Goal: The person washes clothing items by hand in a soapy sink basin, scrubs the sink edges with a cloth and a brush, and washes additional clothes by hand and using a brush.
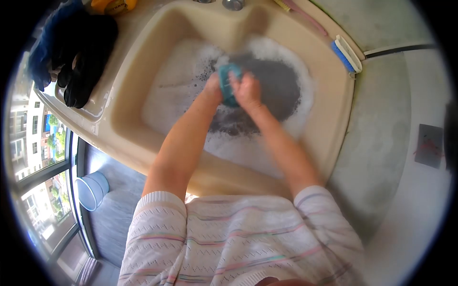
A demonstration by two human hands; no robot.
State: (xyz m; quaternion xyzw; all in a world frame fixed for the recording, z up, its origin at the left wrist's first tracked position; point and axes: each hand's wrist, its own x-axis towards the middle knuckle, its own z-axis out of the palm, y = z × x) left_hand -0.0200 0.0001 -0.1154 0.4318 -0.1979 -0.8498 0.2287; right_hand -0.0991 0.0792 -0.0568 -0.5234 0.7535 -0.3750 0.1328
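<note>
Where the striped knit top [238,229] ends, two bare forearms reach forward and close in on each other over the sink [329,114]. Left hand [214,90] on the left flank of a teal cloth [227,86]; fingers bent round it, mostly hidden behind, apparently holding. Right hand [248,90] on the opposite flank, fingers half curled, tips laid on the upper face; blur hides how firm that hold is. Cloth or sponge: cannot tell for certain.

Key relation: the teal cloth lies between the hands, touching both, neither clearly nearer. Its long axis runs roughly away from the body, toward the taps [233,4], so each hand meets a long side, not an end. Right fingers point leftward across it.

Underneath, grey water [281,88] with white foam [162,105] spread widest to the left. Whether the lower end of the cloth touches water: unclear.

Beyond, right rim: a blue-bristled brush [344,53], then a pink-handled brush [307,18]. Counter at left: a dark, crumpled heap [93,55], possibly gloves or fabric, with a yellow container [113,5] behind it. Farther off, low on the left, a pale blue bucket [93,190] stands on the floor beside a window [36,128].
</note>
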